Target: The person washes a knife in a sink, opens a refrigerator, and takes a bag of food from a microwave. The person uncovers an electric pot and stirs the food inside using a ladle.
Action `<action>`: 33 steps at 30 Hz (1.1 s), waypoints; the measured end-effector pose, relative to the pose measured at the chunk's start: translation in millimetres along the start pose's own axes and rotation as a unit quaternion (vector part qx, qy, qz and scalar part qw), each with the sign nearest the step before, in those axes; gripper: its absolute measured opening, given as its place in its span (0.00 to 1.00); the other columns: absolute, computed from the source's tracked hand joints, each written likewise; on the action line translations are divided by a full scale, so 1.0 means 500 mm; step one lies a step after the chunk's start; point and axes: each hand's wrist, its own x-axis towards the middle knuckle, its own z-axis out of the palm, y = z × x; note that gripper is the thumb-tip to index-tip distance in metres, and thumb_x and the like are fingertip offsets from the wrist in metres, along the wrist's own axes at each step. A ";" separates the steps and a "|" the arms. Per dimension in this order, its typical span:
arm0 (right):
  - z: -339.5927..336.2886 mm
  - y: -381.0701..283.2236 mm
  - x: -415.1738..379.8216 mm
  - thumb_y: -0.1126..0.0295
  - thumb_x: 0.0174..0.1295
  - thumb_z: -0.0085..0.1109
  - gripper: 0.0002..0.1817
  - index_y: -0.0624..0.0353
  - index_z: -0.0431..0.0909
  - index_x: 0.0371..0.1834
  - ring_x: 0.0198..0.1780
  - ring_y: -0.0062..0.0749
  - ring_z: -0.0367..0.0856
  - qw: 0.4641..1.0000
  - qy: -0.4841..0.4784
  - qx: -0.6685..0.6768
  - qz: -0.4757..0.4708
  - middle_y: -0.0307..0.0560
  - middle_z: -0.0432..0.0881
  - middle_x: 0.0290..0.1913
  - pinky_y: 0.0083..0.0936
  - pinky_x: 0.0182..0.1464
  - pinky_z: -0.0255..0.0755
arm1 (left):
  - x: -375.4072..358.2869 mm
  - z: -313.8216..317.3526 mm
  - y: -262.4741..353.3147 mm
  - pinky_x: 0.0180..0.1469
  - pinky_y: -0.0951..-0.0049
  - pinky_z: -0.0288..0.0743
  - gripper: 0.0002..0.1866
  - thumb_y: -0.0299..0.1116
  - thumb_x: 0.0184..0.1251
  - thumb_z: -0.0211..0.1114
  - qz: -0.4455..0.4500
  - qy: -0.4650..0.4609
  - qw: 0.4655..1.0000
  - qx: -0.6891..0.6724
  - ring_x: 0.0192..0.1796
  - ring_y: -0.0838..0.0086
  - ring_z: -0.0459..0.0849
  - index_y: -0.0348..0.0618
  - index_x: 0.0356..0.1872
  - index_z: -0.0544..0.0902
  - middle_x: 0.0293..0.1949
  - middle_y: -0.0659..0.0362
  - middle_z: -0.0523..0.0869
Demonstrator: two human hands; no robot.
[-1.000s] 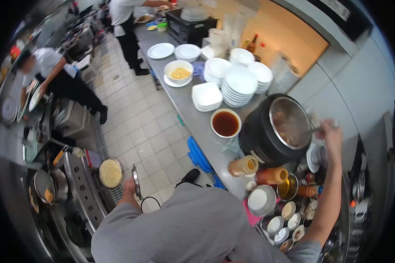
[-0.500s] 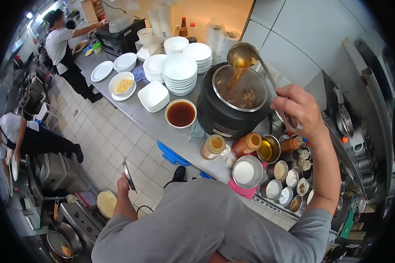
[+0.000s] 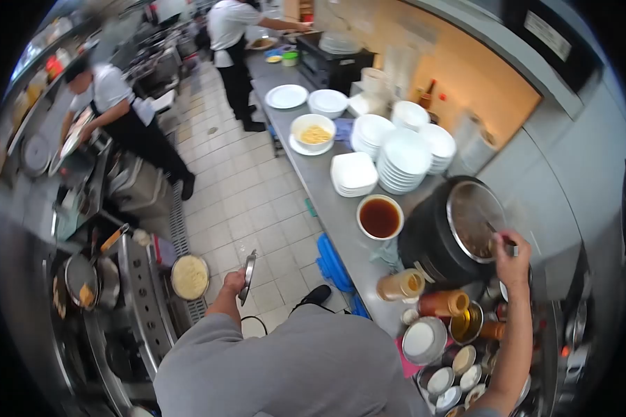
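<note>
My right hand [image 3: 513, 258] is closed on the handle of a ladle, whose bowl is down inside the round black soup pot [image 3: 424, 233]. Steam hangs over the brown soup [image 3: 474, 226]. In my left hand [image 3: 235, 281], held over the floor, is a round metal lid [image 3: 248, 276] seen nearly edge-on. A white bowl of dark red-brown liquid [image 3: 380, 217] stands on the steel counter left of the pot, beside stacked square dishes [image 3: 353, 174] and a tall stack of white bowls [image 3: 403, 158].
Sauce jars [image 3: 400, 285], a pot of white powder [image 3: 424, 339] and several small tins line the near counter. A noodle bowl [image 3: 313, 133] sits farther along. One co-worker [image 3: 118, 104] bends at the left; another [image 3: 231, 42] stands at the far counter. A stove [image 3: 138, 292] is at lower left.
The ladle, earlier raised and pouring broth over the pot, has gone down into it with my right hand. The view has turned left. The left co-worker's hands now hold a pan-like item.
</note>
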 end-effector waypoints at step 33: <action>-0.198 -0.182 -0.026 0.84 0.52 0.67 0.09 0.66 0.82 0.37 0.36 0.46 0.84 0.960 0.141 -0.112 -0.215 0.53 0.84 0.35 0.31 0.38 0.79 | 0.039 0.048 0.137 0.20 0.62 0.69 0.32 0.59 0.72 0.46 0.043 -0.050 0.989 -0.133 0.16 0.65 0.73 0.36 0.26 0.78 0.19 0.54 0.76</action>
